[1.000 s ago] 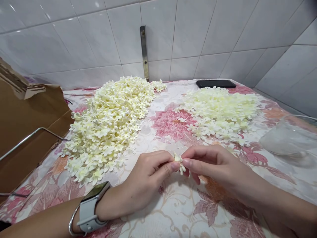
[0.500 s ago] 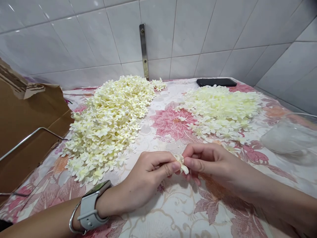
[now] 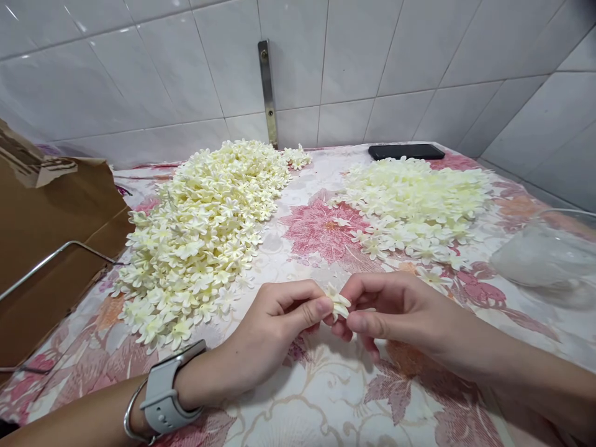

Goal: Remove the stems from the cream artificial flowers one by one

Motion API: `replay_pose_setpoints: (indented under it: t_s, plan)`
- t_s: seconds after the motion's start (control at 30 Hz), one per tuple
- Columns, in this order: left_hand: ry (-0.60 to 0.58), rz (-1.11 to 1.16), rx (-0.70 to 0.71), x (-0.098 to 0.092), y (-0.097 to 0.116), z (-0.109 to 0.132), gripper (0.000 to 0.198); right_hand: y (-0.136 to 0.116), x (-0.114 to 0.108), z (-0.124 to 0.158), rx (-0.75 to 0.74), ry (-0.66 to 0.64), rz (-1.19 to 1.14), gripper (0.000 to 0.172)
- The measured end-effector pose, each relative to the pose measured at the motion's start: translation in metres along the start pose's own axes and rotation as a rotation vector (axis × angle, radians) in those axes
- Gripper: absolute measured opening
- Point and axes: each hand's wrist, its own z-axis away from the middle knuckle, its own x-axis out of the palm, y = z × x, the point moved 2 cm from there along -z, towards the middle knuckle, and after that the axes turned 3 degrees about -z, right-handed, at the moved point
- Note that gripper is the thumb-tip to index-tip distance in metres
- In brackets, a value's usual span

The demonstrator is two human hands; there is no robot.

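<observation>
A small cream fabric flower [image 3: 338,302] is pinched between the fingertips of both hands just above the flowered tablecloth [image 3: 326,397]. My left hand [image 3: 274,332] wears a grey watch and a bangle at the wrist and grips the flower with thumb and forefinger. My right hand [image 3: 395,310] pinches it from the other side, fingers curled. A big heap of cream flowers [image 3: 205,230] lies to the left. A flatter heap of flowers [image 3: 414,202] lies to the right.
A brown cardboard box [image 3: 51,236] with a metal wire frame stands at the left edge. A black phone [image 3: 405,151] lies by the tiled wall at the back. A clear plastic bag [image 3: 544,261] rests at the right.
Both hands stay together at the same spot; the fingers have shifted slightly and the flower has been turned between them. The heaps have not moved.
</observation>
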Motion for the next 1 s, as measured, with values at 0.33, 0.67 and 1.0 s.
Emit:
replay_pose_setpoints:
  t_s: [0.33,0.67,1.0]
  plan:
    - [-0.065,0.109,-0.037,0.001,-0.005,0.000,0.024,-0.001,0.000,0.001,0.010,-0.074,-0.128,0.017]
    - [-0.071,0.171,-0.087,0.000,-0.004,0.001,0.032,-0.002,0.003,0.002,0.037,-0.079,-0.132,0.022]
    - [0.022,0.065,-0.071,0.001,-0.003,-0.004,0.027,-0.002,-0.010,0.001,-0.097,0.272,0.021,0.018]
